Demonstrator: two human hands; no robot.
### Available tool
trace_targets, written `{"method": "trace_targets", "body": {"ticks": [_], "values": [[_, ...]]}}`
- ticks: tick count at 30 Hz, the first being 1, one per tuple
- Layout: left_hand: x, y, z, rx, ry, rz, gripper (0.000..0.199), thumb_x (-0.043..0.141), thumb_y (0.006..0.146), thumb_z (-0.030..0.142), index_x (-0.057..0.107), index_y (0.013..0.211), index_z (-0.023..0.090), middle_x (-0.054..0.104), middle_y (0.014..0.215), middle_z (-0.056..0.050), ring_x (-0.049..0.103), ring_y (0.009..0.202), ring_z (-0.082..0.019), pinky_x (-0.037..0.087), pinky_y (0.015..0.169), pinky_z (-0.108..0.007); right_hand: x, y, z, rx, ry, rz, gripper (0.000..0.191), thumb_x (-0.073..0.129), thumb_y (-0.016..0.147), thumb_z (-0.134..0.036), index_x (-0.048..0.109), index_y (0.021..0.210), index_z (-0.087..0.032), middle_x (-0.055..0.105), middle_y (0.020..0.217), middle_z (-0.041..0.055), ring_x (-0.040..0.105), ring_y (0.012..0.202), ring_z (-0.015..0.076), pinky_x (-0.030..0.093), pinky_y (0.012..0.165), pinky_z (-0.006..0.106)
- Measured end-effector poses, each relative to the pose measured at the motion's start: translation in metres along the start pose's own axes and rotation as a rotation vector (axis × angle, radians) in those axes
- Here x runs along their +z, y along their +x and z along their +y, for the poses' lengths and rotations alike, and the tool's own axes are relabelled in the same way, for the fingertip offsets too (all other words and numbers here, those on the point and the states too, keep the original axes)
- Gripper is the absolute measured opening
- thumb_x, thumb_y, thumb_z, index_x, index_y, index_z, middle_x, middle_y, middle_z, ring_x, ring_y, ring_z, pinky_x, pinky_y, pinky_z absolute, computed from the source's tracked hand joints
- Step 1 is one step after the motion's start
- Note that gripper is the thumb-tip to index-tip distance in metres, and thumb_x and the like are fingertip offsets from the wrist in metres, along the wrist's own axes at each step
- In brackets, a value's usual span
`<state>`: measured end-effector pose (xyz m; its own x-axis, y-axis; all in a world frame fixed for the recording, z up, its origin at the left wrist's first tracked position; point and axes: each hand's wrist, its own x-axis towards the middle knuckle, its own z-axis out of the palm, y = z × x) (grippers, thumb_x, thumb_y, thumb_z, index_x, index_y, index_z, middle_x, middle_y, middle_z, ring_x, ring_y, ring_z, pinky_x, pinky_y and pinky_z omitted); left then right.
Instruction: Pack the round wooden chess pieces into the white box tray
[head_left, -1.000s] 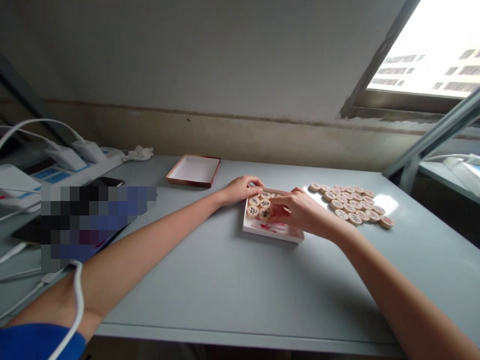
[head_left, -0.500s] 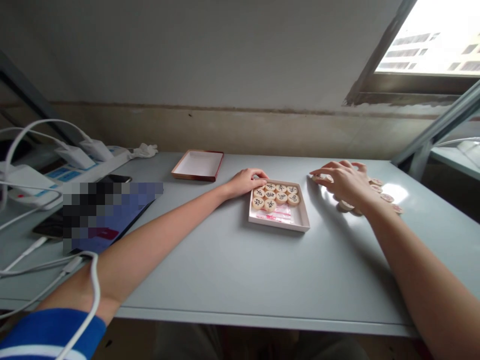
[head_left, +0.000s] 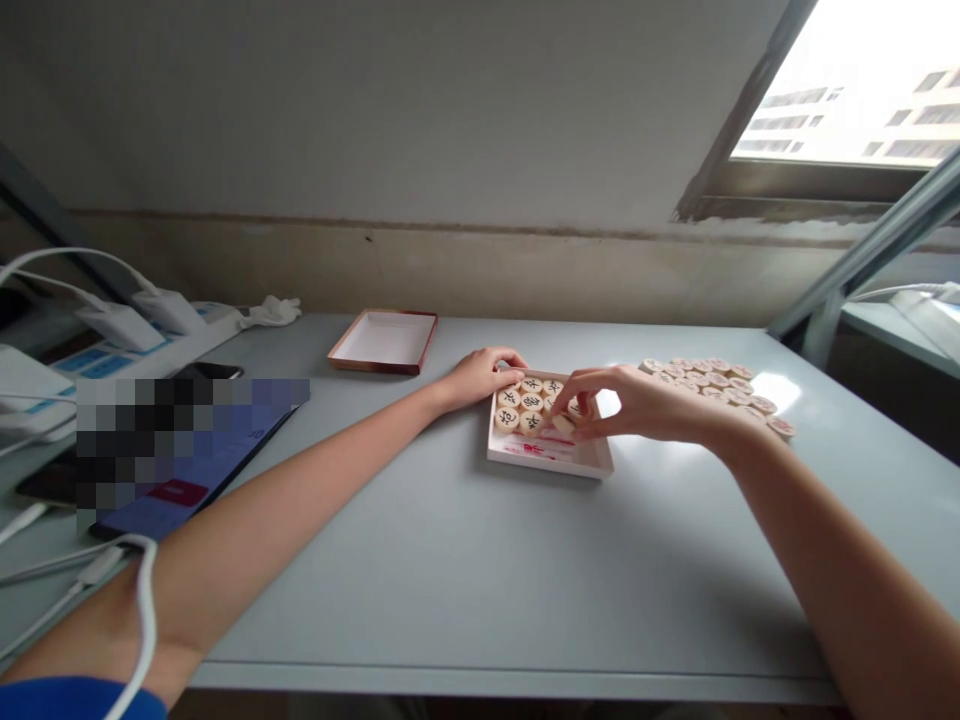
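Note:
My left hand point(head_left: 484, 378) holds the back left corner of a shallow white box point(head_left: 547, 462), thumb over the rim. Round Chinese chess pieces point(head_left: 531, 402) with dark characters stand in rows inside it, and a clear plastic bag with red print point(head_left: 534, 450) lies across its front part. Over the box, my right hand point(head_left: 626, 398) pinches one Chinese chess piece point(head_left: 564, 425) between thumb and fingers, at the end of the front row. Whether this piece touches the bottom I cannot tell. The right fingers hide some pieces behind them.
More Chinese chess pieces point(head_left: 709, 380) lie grouped on the desk at the right. The box lid point(head_left: 384, 342) rests inside up at the back left. Phones point(head_left: 202, 450), white cables point(head_left: 146, 610) and a power strip point(head_left: 180, 340) with chargers occupy the left side.
My right hand has moved left from the loose pieces to the box, bringing a Chinese chess piece. My left hand stays at the box corner. The view has shifted slightly.

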<state>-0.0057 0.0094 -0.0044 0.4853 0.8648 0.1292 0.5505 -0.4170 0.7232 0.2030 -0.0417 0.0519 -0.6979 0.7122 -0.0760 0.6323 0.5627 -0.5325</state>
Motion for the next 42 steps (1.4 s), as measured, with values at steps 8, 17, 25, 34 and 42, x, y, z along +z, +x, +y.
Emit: {"method": "trace_targets", "body": {"ticks": [8,17,25,34,42], "values": [[-0.001,0.000,0.002,0.008,0.024,0.004,0.024,0.046,0.072,0.027,0.061,0.088,0.016,0.063,0.090,-0.002,0.056,0.078,-0.016,0.042,0.066,-0.022,0.011,0.006,0.005,-0.022,-0.094,0.090,0.024,0.054,0.073,-0.026,0.059,0.096,-0.023,0.060,0.091,0.0020,0.054,0.072,0.0133,0.038,0.062,0.022],[0.000,-0.001,0.001,0.007,0.021,0.004,0.025,0.046,0.072,0.028,0.061,0.088,0.017,0.063,0.092,-0.002,0.056,0.079,-0.016,0.043,0.066,-0.022,0.010,0.006,-0.002,0.012,-0.336,0.124,0.014,0.054,0.073,-0.027,0.062,0.063,-0.022,0.059,0.075,0.0000,0.051,0.067,0.0137,0.031,0.074,0.028],[-0.001,-0.002,0.004,-0.018,0.014,0.005,0.025,0.045,0.072,0.031,0.060,0.087,0.017,0.063,0.090,-0.002,0.057,0.078,-0.017,0.043,0.064,-0.022,-0.031,-0.027,0.024,0.350,-0.461,0.201,0.017,0.054,0.071,-0.034,0.064,0.080,-0.023,0.060,0.070,0.0010,0.052,0.060,0.0136,0.033,0.055,0.023],[-0.001,0.001,0.002,-0.031,0.031,0.003,0.027,0.045,0.073,0.036,0.060,0.087,0.017,0.063,0.088,-0.002,0.056,0.076,-0.018,0.043,0.063,-0.024,-0.042,-0.050,0.038,0.644,-0.487,-0.036,0.025,0.063,0.058,-0.022,0.066,0.082,-0.026,0.062,0.081,0.0015,0.054,0.074,0.0176,0.032,0.052,0.022],[0.000,0.001,0.003,-0.029,0.035,0.004,0.028,0.045,0.072,0.035,0.060,0.087,0.017,0.062,0.088,-0.002,0.056,0.076,-0.017,0.043,0.064,-0.024,-0.037,-0.033,0.016,0.262,-0.154,0.116,0.028,0.056,0.070,-0.041,0.065,0.091,-0.024,0.053,0.065,-0.0007,0.045,0.055,0.0103,0.031,0.050,0.022]]}}
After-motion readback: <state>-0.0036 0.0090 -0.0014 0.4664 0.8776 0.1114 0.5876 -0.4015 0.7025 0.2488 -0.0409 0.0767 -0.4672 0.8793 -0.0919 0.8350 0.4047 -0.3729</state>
